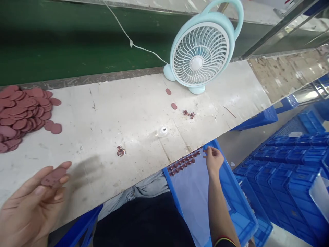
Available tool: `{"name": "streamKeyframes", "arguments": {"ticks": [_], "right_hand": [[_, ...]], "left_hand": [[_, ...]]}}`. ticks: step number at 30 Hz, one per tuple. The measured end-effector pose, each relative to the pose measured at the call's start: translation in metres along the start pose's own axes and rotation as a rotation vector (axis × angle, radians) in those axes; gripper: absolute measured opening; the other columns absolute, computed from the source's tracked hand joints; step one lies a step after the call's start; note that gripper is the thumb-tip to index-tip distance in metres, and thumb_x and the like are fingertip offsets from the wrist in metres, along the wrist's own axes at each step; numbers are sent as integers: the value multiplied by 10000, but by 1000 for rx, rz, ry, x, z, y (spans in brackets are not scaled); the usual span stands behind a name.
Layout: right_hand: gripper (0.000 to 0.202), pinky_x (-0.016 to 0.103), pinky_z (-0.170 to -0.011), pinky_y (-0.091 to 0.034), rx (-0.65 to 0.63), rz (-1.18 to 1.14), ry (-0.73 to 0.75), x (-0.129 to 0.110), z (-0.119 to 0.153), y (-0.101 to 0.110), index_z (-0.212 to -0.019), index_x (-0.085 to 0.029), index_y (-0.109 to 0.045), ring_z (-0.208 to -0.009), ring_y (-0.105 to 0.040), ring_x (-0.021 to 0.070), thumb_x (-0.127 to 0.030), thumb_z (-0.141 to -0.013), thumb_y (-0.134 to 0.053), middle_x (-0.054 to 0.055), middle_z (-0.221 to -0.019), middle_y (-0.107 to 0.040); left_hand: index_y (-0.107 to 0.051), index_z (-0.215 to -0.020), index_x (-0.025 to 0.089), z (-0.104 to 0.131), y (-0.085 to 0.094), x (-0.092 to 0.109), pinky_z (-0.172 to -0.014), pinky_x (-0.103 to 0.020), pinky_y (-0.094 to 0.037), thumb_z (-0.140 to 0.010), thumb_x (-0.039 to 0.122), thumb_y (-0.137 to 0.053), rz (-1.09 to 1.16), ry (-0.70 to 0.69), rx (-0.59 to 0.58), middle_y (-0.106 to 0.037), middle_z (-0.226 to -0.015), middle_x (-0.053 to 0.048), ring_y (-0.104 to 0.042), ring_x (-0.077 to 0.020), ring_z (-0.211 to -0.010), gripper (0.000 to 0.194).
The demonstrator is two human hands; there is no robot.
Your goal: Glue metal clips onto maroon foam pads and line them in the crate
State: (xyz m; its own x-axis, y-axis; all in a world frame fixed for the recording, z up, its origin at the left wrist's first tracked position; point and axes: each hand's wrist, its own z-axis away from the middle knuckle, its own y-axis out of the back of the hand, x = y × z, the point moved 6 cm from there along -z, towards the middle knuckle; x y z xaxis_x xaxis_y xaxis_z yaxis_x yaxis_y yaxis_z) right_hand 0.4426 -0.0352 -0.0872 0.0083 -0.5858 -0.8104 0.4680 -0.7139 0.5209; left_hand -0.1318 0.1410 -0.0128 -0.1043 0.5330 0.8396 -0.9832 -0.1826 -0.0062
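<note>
My left hand (36, 202) is closed on a flat, oval, reddish-brown piece (53, 176) with small holes, held between thumb and fingers above the white table. To the right, my right hand (214, 159) reaches into a blue crate (243, 202), its fingertips pinched together. What they hold, if anything, is too small to make out. Beside those fingertips, several small dark red parts (182, 163) stand in two rows on a white sheet (191, 193) inside the crate. A heap of the same oval pieces (23, 113) lies at the table's left end.
A light blue fan (196, 63) stands at the back, its white cord running left. Two loose ovals (174, 106), dark red clusters (189, 114) and a small whitish cup (162, 131) lie on the table (102, 113). Stacked blue crates (285, 171) fill the right side.
</note>
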Motion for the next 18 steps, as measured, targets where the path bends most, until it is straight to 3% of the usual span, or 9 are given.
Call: {"name": "streamKeyframes", "arguments": {"ticks": [3,6,9,11,13,16,18], "right_hand": [[441,166,-405,-374,-165,-262,17,-43,50,-24,-935,-206,-612,-558,-533,92,-598,-987,-418,-42,-712,-528],[627,182,-263,-200,-508,-418,-60,-83,114,-74,-818,-199,-664,-374,-353,84,-719,-937,-335,-59,-559,-426],[793,183,-228,-95,-817,-608,-172,-121,159,-131,-1029,-168,-736,-372,-245,70,-787,-907,-256,-28,-631,-512],[783,153,-238,-96,-971,-836,-275,-145,169,-163,-1169,-194,-704,-427,-248,67,-801,-887,-298,-13,-753,-568],[663,115,-259,-139,-1031,-994,-333,-165,166,-185,-1152,-217,-697,-460,-258,67,-748,-897,-393,-28,-768,-552],[434,83,-291,-194,-1023,-989,-321,-180,160,-197,-983,-209,-695,-437,-233,57,-592,-946,-493,-71,-651,-443],[415,92,-296,-219,-1024,-958,-318,-183,169,-194,-918,-205,-672,-400,-211,44,-580,-953,-498,-90,-598,-398]], "left_hand": [[-814,-875,346,24,-21,-7,-455,-233,-389,-653,261,-812,118,47,25,-831,-901,17,-625,-203,-716,237],[-817,-911,305,40,-46,-20,-444,-217,-463,-653,306,-853,197,115,-79,-829,-974,-37,-693,-217,-742,260],[-816,-956,266,50,-66,-33,-458,-199,-510,-669,327,-869,261,167,-226,-814,-1061,-93,-742,-241,-803,298],[-811,-991,238,57,-77,-37,-473,-184,-525,-705,300,-854,312,196,-317,-802,-1094,-125,-753,-237,-815,296],[-802,-1028,213,64,-88,-38,-498,-169,-535,-762,260,-816,370,220,-397,-789,-1128,-146,-756,-220,-827,270],[-792,-1058,195,73,-101,-35,-531,-159,-548,-814,230,-774,456,229,-479,-775,-1166,-158,-762,-210,-857,248],[-786,-1073,200,76,-107,-34,-566,-162,-563,-832,219,-760,495,238,-499,-772,-1181,-149,-766,-218,-905,243]]}}
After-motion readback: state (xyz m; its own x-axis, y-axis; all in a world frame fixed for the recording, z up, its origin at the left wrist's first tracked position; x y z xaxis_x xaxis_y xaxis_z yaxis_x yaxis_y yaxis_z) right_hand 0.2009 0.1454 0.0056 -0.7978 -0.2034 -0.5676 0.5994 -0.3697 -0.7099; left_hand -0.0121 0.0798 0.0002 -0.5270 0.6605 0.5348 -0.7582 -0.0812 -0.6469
